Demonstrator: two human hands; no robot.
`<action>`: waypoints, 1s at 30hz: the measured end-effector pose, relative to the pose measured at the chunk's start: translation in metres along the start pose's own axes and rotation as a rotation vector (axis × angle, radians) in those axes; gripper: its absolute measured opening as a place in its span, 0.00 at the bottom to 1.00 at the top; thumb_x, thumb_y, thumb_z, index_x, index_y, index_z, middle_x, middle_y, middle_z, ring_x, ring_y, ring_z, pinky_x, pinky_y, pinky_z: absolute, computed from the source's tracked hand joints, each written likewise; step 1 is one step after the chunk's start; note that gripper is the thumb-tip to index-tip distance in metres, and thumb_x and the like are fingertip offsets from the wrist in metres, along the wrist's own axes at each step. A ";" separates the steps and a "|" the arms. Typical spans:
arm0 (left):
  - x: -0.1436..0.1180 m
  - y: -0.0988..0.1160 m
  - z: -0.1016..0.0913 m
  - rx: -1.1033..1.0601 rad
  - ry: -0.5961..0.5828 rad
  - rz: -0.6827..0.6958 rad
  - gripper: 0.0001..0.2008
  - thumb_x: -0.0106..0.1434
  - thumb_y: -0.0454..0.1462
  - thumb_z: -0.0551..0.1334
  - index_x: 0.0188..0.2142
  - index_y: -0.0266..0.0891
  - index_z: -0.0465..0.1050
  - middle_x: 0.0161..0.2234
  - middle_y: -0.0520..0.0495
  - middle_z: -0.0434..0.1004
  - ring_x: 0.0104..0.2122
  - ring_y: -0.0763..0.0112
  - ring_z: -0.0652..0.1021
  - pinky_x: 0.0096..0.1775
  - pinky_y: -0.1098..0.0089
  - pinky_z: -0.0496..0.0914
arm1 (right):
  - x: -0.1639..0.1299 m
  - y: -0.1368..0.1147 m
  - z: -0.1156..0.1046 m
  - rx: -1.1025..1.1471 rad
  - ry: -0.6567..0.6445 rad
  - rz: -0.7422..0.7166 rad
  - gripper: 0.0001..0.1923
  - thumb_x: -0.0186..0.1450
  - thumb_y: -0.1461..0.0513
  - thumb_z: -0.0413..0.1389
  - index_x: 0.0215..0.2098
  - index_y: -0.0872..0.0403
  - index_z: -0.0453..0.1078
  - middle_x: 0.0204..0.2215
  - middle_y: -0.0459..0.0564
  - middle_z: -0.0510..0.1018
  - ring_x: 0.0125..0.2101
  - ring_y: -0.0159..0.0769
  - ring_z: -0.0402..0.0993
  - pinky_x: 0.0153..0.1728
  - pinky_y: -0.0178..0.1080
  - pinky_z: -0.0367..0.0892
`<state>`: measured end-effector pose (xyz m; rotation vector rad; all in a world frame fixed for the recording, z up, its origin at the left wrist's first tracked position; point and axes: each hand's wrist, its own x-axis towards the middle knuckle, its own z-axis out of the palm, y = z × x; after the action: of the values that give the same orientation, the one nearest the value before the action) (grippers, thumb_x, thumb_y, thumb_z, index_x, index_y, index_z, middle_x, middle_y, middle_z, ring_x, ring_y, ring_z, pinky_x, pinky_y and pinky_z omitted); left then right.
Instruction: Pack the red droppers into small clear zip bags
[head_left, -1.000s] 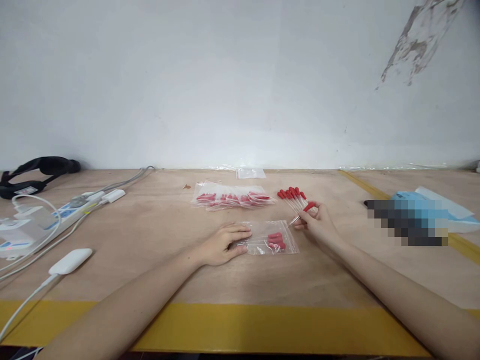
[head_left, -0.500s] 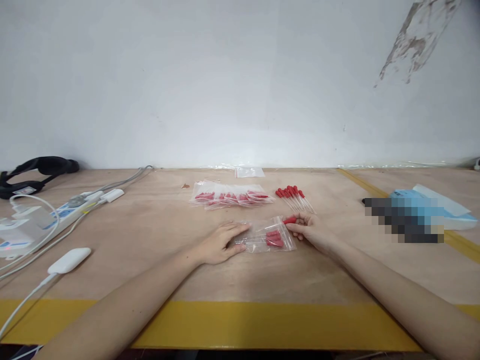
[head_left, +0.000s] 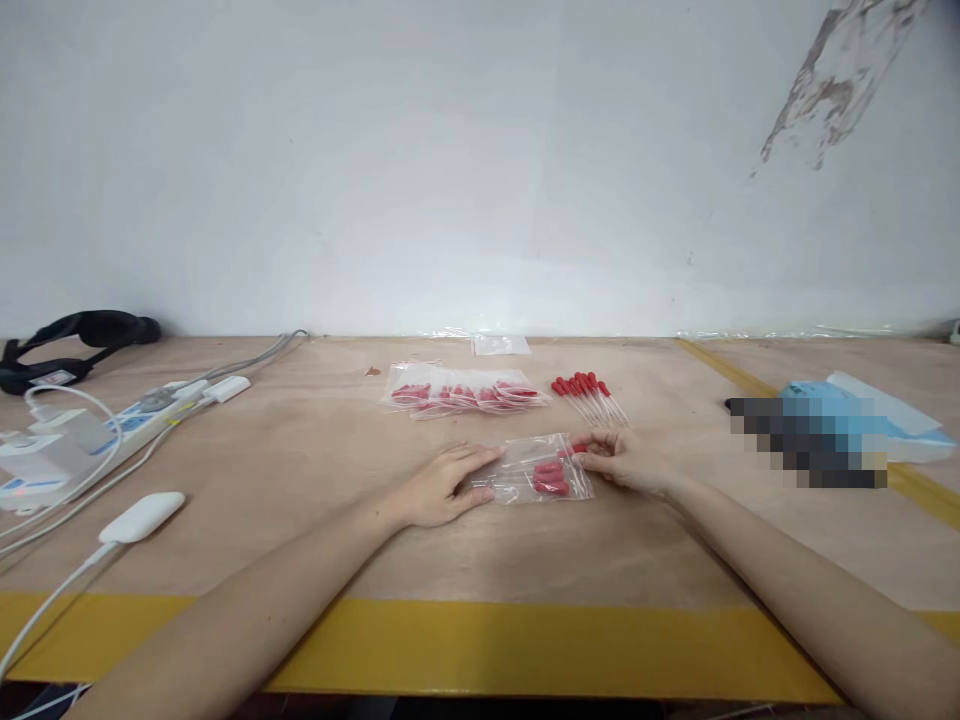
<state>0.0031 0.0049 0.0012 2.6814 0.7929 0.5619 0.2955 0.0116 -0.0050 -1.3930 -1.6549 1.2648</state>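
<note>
In the head view, my left forearm enters at the lower left and slants up to the middle of the table, wrist nearly straight. The left hand lies low, back upward; I see thumb and forefinger spread apart, their tips against the left end of a clear plastic bag. The bag lies flat on the table between my hands, with red-bulbed droppers inside near its right end.

My right forearm comes from the lower right, angled inward. The right hand is turned toward the bag, thumb and forefinger clamped on the red bulb of another dropper at the bag's right edge. I can't tell how far its stem is inside.

Just beyond that hand I have loose red-bulbed droppers fanned out, and left of them overlapping filled bags.
</note>
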 end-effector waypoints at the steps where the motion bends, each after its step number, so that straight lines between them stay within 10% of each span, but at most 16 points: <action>1: 0.000 0.000 0.000 -0.001 0.000 0.002 0.25 0.63 0.41 0.54 0.58 0.43 0.52 0.53 0.45 0.64 0.51 0.63 0.65 0.53 0.61 0.58 | -0.001 -0.003 0.004 0.023 -0.034 0.002 0.21 0.50 0.52 0.59 0.37 0.56 0.68 0.12 0.36 0.59 0.12 0.20 0.49 0.13 0.28 0.44; 8: 0.000 -0.001 0.001 0.009 0.002 -0.002 0.24 0.63 0.43 0.54 0.58 0.43 0.53 0.52 0.45 0.64 0.51 0.63 0.65 0.53 0.60 0.58 | 0.009 0.005 0.022 0.130 0.064 -0.101 0.18 0.49 0.53 0.59 0.33 0.55 0.66 0.23 0.44 0.72 0.17 0.23 0.62 0.17 0.30 0.58; 16: 0.000 -0.002 0.002 0.002 0.008 0.001 0.24 0.63 0.42 0.54 0.58 0.43 0.53 0.52 0.45 0.64 0.51 0.63 0.66 0.53 0.60 0.58 | 0.017 0.011 0.027 -0.279 0.205 -0.277 0.13 0.56 0.54 0.53 0.29 0.55 0.73 0.25 0.49 0.77 0.25 0.34 0.70 0.26 0.35 0.64; 22: 0.000 -0.004 0.003 0.013 0.016 -0.008 0.24 0.63 0.42 0.54 0.57 0.41 0.55 0.53 0.43 0.64 0.52 0.63 0.65 0.53 0.60 0.59 | 0.012 0.000 0.020 -0.109 0.002 -0.203 0.13 0.56 0.55 0.51 0.32 0.55 0.72 0.26 0.47 0.76 0.26 0.32 0.70 0.27 0.34 0.64; 30: 0.000 -0.006 0.004 0.012 -0.007 -0.014 0.22 0.63 0.43 0.54 0.55 0.40 0.60 0.53 0.43 0.64 0.52 0.64 0.65 0.54 0.61 0.57 | 0.052 -0.009 -0.026 -0.631 0.520 -0.153 0.08 0.52 0.60 0.54 0.27 0.56 0.71 0.26 0.50 0.76 0.27 0.33 0.69 0.30 0.34 0.61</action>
<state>0.0022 0.0092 -0.0040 2.6849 0.8157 0.5460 0.3027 0.0684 0.0068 -1.7190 -1.7914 0.2358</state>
